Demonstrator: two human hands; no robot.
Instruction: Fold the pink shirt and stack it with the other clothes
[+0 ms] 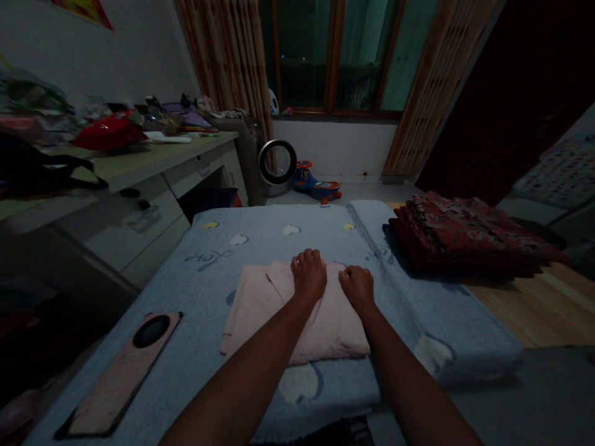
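Note:
A pale pink folded garment (260, 303), apparently a shirt, lies on the blue blanket (195, 334) in front of me. My left hand (309, 274) rests at its far edge near the middle, fingers curled onto the cloth. At the far right corner, my right hand (357, 286) has its fingers closed round the edge of the same garment. The fingertips of both hands are mostly hidden. To the left on the blanket lies a phone (123, 378) in a pinkish case, with a large dark round camera area.
Folded dark red patterned cloths (469, 235) are stacked at the right, by a wooden board (539, 303). On the left stands a cluttered desk (186, 155) with a red bag (109, 131). Beyond the bed are a front-loading washer door (292, 162) and a blue-orange ride-on toy (316, 184).

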